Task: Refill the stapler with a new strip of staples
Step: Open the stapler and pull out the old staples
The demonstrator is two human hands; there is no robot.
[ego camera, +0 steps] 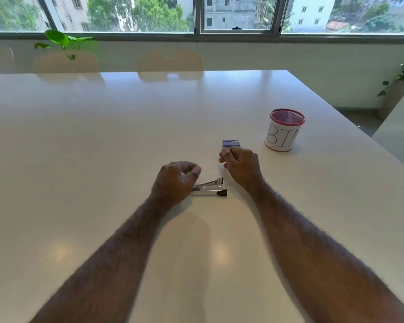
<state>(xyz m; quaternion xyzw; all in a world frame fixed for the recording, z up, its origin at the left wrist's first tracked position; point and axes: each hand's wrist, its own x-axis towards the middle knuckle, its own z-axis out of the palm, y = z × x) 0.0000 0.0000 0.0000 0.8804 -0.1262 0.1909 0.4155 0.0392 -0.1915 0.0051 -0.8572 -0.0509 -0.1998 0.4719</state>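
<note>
1. The small silver metal stapler [210,188] lies hinged open on the white surface [103,136].
2. The left hand [175,180] rests curled on the stapler's rear end.
3. The right hand [240,165], beyond the stapler, is loosely closed; its contents cannot be told.
4. The small blue staple box [231,143] sits farther beyond the stapler, touching the right hand's fingertips.

I read this as an office meeting room, probably: long white table [103,136], pale chairs [170,61], wide windows [117,15], potted plants [65,41].

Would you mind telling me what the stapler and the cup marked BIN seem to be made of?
Stapler: apparently bright polished metal, since its arms glint, with a dark tip that may be plastic. Cup marked BIN: apparently red wire mesh, visible inside the rim, wrapped in what looks like white paper with handwritten letters.
</note>
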